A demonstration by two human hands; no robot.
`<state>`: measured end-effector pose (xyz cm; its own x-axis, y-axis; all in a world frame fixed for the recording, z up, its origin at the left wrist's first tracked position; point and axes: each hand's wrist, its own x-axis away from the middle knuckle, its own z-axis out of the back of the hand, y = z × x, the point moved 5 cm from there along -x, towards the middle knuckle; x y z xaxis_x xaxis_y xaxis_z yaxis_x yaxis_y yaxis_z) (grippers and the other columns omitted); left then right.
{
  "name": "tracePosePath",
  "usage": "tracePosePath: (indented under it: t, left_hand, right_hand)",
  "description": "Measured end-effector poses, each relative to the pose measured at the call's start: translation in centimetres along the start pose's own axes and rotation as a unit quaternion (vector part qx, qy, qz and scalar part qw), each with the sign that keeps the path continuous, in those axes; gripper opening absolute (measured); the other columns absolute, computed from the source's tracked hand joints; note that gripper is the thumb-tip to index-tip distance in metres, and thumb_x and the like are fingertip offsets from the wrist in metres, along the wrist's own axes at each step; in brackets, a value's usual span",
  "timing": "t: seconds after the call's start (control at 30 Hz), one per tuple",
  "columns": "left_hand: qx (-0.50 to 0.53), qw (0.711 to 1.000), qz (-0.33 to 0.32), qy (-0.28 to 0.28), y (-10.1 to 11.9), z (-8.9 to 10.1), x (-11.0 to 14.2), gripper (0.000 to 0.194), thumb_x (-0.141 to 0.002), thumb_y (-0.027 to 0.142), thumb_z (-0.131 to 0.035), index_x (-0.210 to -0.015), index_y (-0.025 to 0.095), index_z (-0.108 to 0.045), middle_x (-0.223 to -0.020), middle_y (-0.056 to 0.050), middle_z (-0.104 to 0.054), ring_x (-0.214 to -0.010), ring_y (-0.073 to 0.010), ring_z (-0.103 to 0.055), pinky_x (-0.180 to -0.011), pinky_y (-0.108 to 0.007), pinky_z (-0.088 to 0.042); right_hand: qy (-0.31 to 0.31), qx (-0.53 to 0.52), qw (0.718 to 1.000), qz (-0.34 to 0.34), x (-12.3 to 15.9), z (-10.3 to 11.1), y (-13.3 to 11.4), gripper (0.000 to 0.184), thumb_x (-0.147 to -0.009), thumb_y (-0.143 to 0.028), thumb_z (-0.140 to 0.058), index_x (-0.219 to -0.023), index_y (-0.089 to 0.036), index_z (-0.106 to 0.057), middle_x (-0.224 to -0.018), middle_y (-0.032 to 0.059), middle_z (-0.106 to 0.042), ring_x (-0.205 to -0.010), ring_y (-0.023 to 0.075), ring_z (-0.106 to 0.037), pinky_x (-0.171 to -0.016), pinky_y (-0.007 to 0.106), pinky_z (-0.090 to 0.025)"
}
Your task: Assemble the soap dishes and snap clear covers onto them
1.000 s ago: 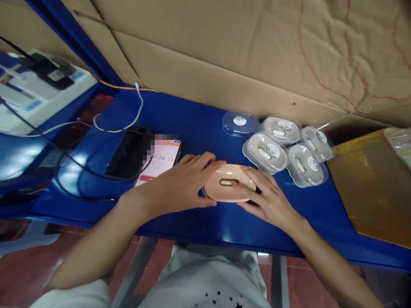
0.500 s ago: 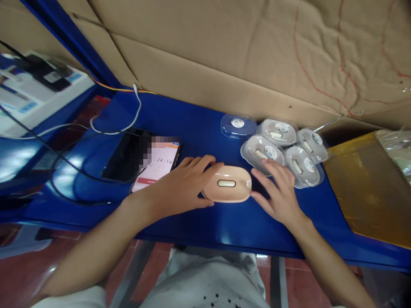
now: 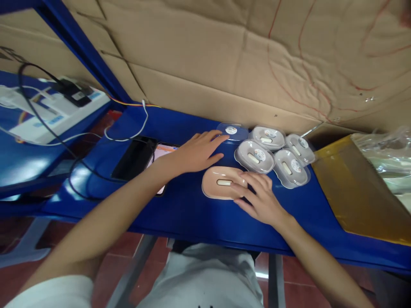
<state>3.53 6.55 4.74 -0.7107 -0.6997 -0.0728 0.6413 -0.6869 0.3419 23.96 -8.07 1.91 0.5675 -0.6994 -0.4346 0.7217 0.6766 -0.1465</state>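
A peach oval dish point(image 3: 213, 188) with a small cream pill-shaped piece at its centre lies on the blue table. My right hand point(image 3: 261, 196) grips its right end, the thumb by the near edge and the fingers over the top. Above and left of the dish, my left hand point(image 3: 201, 152) is open and holds nothing. Its fingertips reach the near left edge of a clear plastic cover point(image 3: 239, 133) with a round sticker; whether they touch it I cannot tell.
Several grey oval dishes point(image 3: 253, 156) under clear covers are grouped at the back right. Beside them stands a tape-covered box point(image 3: 346, 192) with plastic bags point(image 3: 385, 158). A phone point(image 3: 163, 149), a black device point(image 3: 133, 160), cables and a power strip point(image 3: 61, 117) are at left.
My left hand has let go of the peach dish and moved up to the clear cover. My right hand has moved left onto the dish's right end.
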Motion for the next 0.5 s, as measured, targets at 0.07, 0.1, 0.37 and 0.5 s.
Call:
tracePosePath:
  t: [0.07, 0.1, 0.37, 0.5]
  left_hand:
    - [-0.047, 0.999, 0.006, -0.021, -0.4, -0.2, -3.1, 0.064, -0.108, 0.031, -0.055, -0.169, 0.021, -0.039, -0.175, -0.02, -0.037, -0.159, -0.0409, -0.042, -0.126, -0.061, -0.035]
    - [-0.058, 0.998, 0.01, -0.032, -0.5, -0.4, -4.6, 0.068, -0.105, 0.032, -0.06, -0.169, 0.021, -0.039, -0.176, -0.02, -0.036, -0.16, -0.0406, -0.04, -0.127, -0.06, -0.034]
    - [-0.09, 0.991, 0.074, -0.063, -1.2, -0.9, -8.7, 0.075, -0.095, 0.052, -0.077, -0.156, 0.015, -0.053, -0.153, -0.024, -0.06, -0.143, -0.0439, -0.052, -0.118, -0.056, -0.039]
    - [-0.104, 0.988, 0.11, -0.02, -1.1, 0.4, -4.0, 0.072, -0.095, 0.055, -0.076, -0.152, 0.016, -0.056, -0.151, -0.023, -0.061, -0.14, -0.0461, -0.054, -0.119, -0.062, -0.038]
  right_hand:
    - [0.004, 0.002, 1.0, -0.004, 0.0, -0.1, 0.3, 0.041, -0.108, -0.033, -0.065, -0.149, -0.034, -0.063, -0.154, 0.0098, -0.065, -0.141, 0.0322, -0.061, -0.116, 0.052, -0.045]
    - [0.008, 0.003, 1.0, -0.007, 0.0, -0.1, 0.5, 0.038, -0.109, -0.032, -0.064, -0.147, -0.032, -0.064, -0.154, 0.0114, -0.065, -0.141, 0.0324, -0.061, -0.114, 0.052, -0.046]
    - [0.035, -0.005, 0.999, -0.038, 0.3, 0.9, 1.5, 0.037, -0.109, -0.031, -0.062, -0.146, -0.031, -0.066, -0.157, 0.0138, -0.062, -0.145, 0.0338, -0.059, -0.115, 0.054, -0.047]
    - [0.051, -0.024, 0.998, -0.038, 0.4, 1.2, 1.3, 0.047, -0.109, -0.03, -0.062, -0.156, -0.033, -0.057, -0.157, 0.0142, -0.063, -0.145, 0.0348, -0.06, -0.114, 0.055, -0.048]
